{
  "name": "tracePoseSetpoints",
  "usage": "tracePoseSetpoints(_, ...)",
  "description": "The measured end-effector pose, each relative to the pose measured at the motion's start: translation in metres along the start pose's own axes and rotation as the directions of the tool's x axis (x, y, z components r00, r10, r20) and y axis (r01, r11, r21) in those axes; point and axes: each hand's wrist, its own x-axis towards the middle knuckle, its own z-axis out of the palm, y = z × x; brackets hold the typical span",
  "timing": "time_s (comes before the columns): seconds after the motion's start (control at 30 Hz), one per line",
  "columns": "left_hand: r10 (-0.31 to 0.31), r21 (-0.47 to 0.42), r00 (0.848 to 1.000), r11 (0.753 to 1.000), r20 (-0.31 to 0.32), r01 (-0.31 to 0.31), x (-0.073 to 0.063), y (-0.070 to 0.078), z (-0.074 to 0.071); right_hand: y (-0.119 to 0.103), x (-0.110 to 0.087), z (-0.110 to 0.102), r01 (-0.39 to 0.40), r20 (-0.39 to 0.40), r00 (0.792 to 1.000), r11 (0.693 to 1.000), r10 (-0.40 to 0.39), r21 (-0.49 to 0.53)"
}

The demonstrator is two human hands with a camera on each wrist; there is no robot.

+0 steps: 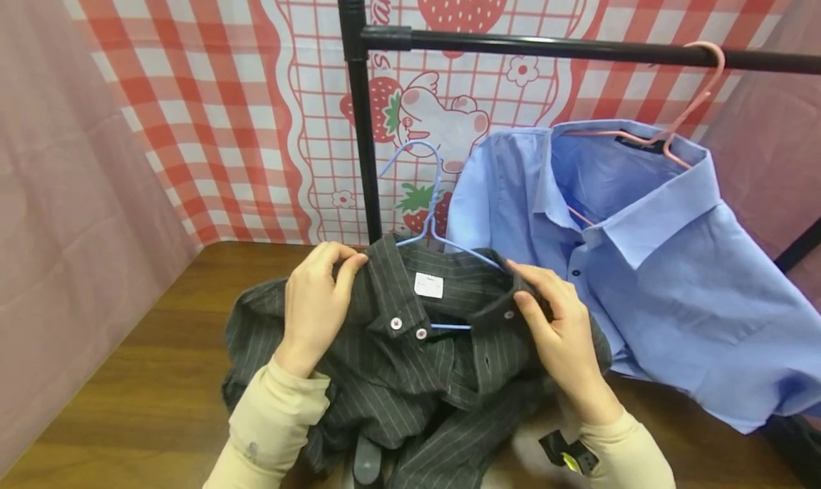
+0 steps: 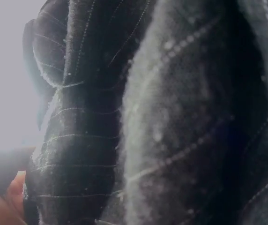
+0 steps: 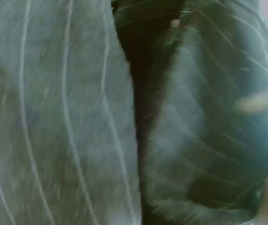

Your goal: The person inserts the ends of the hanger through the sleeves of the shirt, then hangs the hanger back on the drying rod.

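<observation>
A dark pinstriped shirt (image 1: pixel 410 389) with white buttons hangs on a blue hanger (image 1: pixel 439 189), its hook upright above the collar. My left hand (image 1: pixel 317 307) pinches the cloth beside the left collar flap between thumb and forefinger. On the other side, my right hand (image 1: pixel 561 325) grips the collar edge near a button. A white label (image 1: pixel 428 285) shows inside the neck. Blurred close-up striped cloth (image 2: pixel 171 117) fills most of the left wrist view. Folds of the same shirt (image 3: pixel 59 117) cover the right wrist view, with part of the hand at its lower right.
A black rack (image 1: pixel 545 47) stands behind, its post just beyond the blue hook. From its bar, a light blue shirt (image 1: pixel 693 289) hangs on a pink hanger (image 1: pixel 695 104) at the right. Below is a brown wooden table (image 1: pixel 147 375); a strawberry-print cloth (image 1: pixel 314 118) backs it.
</observation>
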Motion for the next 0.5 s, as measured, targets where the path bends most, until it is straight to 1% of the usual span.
tracePoseSetpoints(0.07,0.01,-0.02,1.0,1.0,0.004,-0.01,0.001,-0.001,0.0,0.001,-0.001,0.0,0.0,-0.002,1.0,0.999,0.0,0.049)
tracePoseSetpoints(0.13,0.027,-0.052,1.0,0.998,0.011,-0.026,0.002,-0.002,-0.001,0.002,-0.003,0.0,-0.012,0.001,1.0,0.998,0.012,0.062)
tracePoseSetpoints(0.23,0.055,-0.122,0.998,0.991,0.032,-0.051,0.003,-0.005,-0.003,0.003,-0.004,0.0,-0.035,0.024,0.999,0.999,0.036,-0.023)
tracePoseSetpoints(0.3,0.08,-0.172,0.995,0.983,0.061,-0.068,0.004,-0.007,-0.004,0.004,-0.004,-0.001,-0.032,0.04,0.999,0.995,0.035,-0.09)
tracePoseSetpoints(0.4,0.118,-0.238,0.985,0.968,0.125,-0.086,0.004,-0.009,-0.006,0.003,-0.004,-0.002,-0.008,0.04,0.999,0.982,0.015,-0.188)
tracePoseSetpoints(0.5,0.129,-0.267,0.972,0.961,0.197,-0.073,0.004,-0.011,-0.008,0.001,-0.004,-0.002,0.017,0.014,1.0,0.962,-0.014,-0.271)
